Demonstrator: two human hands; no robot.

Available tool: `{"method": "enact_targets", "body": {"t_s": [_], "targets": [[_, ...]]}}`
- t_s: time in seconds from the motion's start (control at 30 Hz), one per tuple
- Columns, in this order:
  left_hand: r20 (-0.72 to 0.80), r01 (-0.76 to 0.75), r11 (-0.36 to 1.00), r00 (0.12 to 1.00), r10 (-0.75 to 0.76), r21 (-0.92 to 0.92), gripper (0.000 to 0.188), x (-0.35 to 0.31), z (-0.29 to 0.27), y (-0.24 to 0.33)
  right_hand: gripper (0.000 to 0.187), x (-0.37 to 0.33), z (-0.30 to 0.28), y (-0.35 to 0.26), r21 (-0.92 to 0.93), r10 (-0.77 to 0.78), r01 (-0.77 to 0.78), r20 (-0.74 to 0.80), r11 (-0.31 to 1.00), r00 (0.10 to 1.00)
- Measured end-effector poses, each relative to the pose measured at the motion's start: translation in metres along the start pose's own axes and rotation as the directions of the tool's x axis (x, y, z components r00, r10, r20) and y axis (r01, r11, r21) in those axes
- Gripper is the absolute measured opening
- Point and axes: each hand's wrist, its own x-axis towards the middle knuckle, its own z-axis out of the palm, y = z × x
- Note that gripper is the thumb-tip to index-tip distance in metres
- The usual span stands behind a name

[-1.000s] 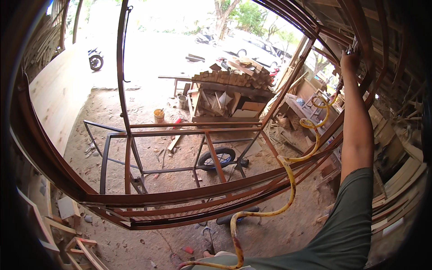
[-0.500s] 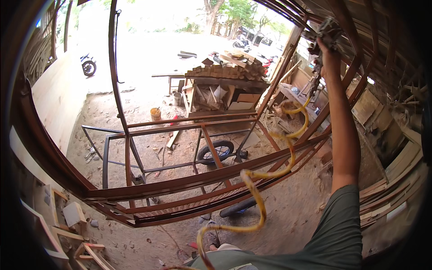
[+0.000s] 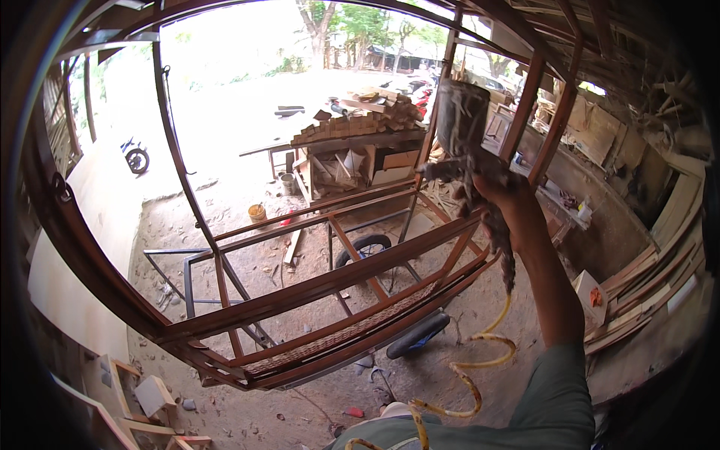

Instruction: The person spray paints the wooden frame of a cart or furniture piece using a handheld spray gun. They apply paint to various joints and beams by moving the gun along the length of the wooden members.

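My right hand (image 3: 507, 193) is wrapped round the handle of a spray gun (image 3: 463, 120), its dark, paint-crusted cup standing on top. From the bottom of the handle a coiled yellow air hose (image 3: 487, 365) hangs down toward my body. The gun is held up in front of a reddish-brown metal frame (image 3: 330, 280), near its right-hand uprights, and its nozzle end points left. Along the frame's lower near side runs a strip of mesh (image 3: 341, 343). Whether the gun is spraying does not show. My left hand is out of the picture.
Beyond the frame's near rails stand a black wheel (image 3: 367, 247) and dark bars. A workbench (image 3: 360, 138) stacked with wood blocks is farther back, with a yellow tub (image 3: 257, 214) before it. Wooden boxes (image 3: 155, 396) lie lower left; planks (image 3: 660, 277) lean at right.
My right hand has brought the spray gun down and left from high beside the upper right bars. The view has shifted, and the hose now hangs lower and farther right.
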Motion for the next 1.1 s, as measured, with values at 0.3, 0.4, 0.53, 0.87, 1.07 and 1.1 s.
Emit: {"method": "enact_targets", "body": {"t_s": [0.3, 0.4, 0.53, 0.87, 1.07, 1.1], "targets": [[0.096, 0.091, 0.986, 0.992, -0.079, -0.138, 0.036, 0.035, 0.015, -0.033, 0.032, -0.064, -0.12, 0.024, -0.073, -0.08, 0.057, -0.375, 0.996, 0.923], [0.112, 0.129, 0.984, 0.987, -0.116, -0.123, 0.039, 0.057, 0.034, -0.053, 0.029, -0.04, -0.177, 0.044, -0.076, -0.127, 0.103, -0.479, 0.992, 0.869], [0.127, 0.183, 0.979, 0.977, -0.172, -0.085, 0.044, 0.102, 0.066, -0.079, 0.026, 0.019, -0.248, 0.078, -0.056, -0.214, 0.219, -0.545, 0.974, 0.811], [0.145, 0.031, 0.999, 0.989, -0.034, 0.022, 0.039, 0.286, 0.16, -0.135, 0.029, 0.191, -0.337, 0.136, 0.162, -0.288, 0.472, -0.61, 0.867, 0.739], [0.172, 0.132, 0.989, 0.975, -0.143, 0.072, 0.033, 0.347, 0.201, -0.127, 0.021, 0.221, -0.327, 0.117, 0.358, -0.209, 0.374, -0.423, 0.855, 0.882], [0.16, 0.137, 0.988, 0.976, -0.147, 0.075, 0.03, 0.358, 0.205, -0.125, 0.02, 0.229, -0.328, 0.116, 0.393, -0.182, 0.347, -0.399, 0.852, 0.899]]}}
